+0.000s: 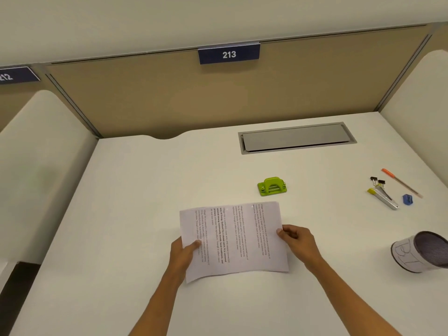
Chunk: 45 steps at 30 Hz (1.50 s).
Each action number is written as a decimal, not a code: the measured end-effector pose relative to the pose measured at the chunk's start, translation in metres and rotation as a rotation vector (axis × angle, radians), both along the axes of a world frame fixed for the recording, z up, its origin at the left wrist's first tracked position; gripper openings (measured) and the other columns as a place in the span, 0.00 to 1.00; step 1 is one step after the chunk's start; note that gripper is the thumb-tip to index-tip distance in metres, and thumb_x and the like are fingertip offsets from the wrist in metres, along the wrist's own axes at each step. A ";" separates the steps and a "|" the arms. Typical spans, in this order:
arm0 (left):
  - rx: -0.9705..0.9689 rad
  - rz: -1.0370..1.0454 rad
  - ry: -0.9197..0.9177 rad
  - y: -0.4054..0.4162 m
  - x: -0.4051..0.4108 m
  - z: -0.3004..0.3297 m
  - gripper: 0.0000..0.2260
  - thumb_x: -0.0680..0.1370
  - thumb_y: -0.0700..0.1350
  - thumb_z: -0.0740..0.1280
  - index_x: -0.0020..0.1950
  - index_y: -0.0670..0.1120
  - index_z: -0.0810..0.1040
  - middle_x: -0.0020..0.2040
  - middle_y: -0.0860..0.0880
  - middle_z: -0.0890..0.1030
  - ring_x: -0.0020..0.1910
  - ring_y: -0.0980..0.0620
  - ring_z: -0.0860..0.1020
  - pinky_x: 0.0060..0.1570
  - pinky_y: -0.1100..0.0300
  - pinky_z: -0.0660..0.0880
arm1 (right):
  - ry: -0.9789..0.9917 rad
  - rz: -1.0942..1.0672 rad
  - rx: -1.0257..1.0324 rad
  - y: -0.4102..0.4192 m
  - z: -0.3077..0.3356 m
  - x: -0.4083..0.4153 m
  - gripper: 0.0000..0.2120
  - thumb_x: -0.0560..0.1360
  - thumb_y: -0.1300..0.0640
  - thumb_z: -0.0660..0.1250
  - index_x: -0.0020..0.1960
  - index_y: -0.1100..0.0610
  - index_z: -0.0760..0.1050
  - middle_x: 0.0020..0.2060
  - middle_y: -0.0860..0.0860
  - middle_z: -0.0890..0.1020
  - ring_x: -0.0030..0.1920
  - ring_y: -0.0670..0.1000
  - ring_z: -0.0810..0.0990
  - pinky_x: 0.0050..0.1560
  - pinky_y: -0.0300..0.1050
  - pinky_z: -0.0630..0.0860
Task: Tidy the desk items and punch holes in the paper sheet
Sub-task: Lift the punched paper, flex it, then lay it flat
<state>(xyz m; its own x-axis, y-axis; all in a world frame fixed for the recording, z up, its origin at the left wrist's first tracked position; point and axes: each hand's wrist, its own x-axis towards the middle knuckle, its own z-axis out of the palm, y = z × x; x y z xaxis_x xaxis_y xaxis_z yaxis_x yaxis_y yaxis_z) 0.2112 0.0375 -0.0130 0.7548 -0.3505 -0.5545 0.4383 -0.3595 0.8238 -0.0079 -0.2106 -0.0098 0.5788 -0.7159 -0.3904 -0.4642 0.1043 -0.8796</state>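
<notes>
One white desk [145,190]. One printed paper sheet [232,238] at front centre, left hand [183,253] and right hand [297,240] each pinching a side edge. One tipped mesh cup [421,251]; one green hole punch [272,186]; two binder clips [377,181].

Left hand [183,253] and right hand [297,240] forward, fingers pinched.

Lime-green hole punch [272,186], perhaps blue sharpener [407,199]
</notes>
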 end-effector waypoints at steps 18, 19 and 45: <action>-0.169 0.079 -0.175 0.015 -0.022 0.029 0.14 0.79 0.38 0.67 0.58 0.55 0.79 0.52 0.52 0.84 0.53 0.50 0.81 0.46 0.57 0.77 | -0.171 -0.010 -0.255 0.011 0.008 -0.020 0.06 0.75 0.61 0.72 0.50 0.53 0.84 0.42 0.46 0.86 0.40 0.49 0.85 0.38 0.39 0.83; -0.179 0.099 -0.184 0.016 -0.024 0.031 0.14 0.79 0.38 0.66 0.57 0.56 0.79 0.51 0.53 0.85 0.53 0.51 0.81 0.46 0.57 0.77 | -0.187 -0.019 -0.256 0.012 0.010 -0.021 0.06 0.75 0.61 0.72 0.49 0.51 0.84 0.41 0.45 0.86 0.38 0.49 0.85 0.38 0.37 0.82; -0.156 0.101 -0.388 0.036 -0.025 0.038 0.09 0.72 0.35 0.75 0.39 0.49 0.83 0.53 0.54 0.85 0.58 0.51 0.81 0.62 0.43 0.73 | -0.274 -0.085 -0.480 0.030 0.003 -0.015 0.20 0.76 0.64 0.69 0.46 0.36 0.79 0.42 0.39 0.84 0.39 0.48 0.83 0.37 0.42 0.83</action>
<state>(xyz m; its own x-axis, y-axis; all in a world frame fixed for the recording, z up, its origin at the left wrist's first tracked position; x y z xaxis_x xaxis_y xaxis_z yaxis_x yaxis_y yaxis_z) 0.1859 0.0730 0.0251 0.9316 -0.3216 -0.1693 0.1121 -0.1888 0.9756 -0.0227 -0.1806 -0.0068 0.5454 -0.8251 0.1474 -0.2192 -0.3101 -0.9251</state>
